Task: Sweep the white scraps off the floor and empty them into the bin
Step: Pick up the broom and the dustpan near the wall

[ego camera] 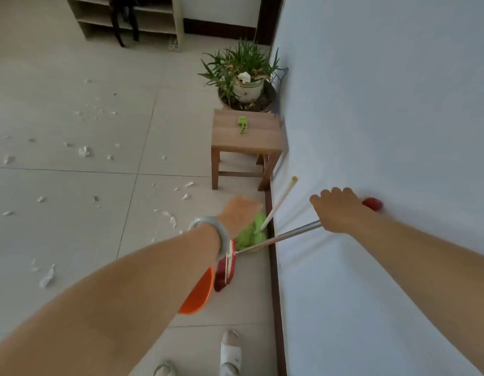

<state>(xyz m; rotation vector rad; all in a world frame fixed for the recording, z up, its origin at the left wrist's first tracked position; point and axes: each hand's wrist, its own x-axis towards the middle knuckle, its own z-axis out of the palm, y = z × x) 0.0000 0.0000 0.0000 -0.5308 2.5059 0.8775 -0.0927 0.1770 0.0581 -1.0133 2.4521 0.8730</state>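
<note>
Right hand (pixel 335 210) grips broom handle (pixel 289 234); left hand (pixel 239 213) grip unclear. Risk: broom swing could topple the leaning dustpan (pixel 251 232).

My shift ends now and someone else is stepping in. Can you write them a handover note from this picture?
The right hand grips the metal handle of the red-headed tool, close to the wall.
The left hand reaches down at the green tool. Its fingers are hidden, so the grip is unclear.
The white scraps lie scattered over the floor tiles to the left, with none gathered.
An orange plastic item is partly hidden under the left forearm. I cannot tell if it is the bin.
Done: nothing swept yet.
Left: sweep, collect, empty into the bin.
</note>
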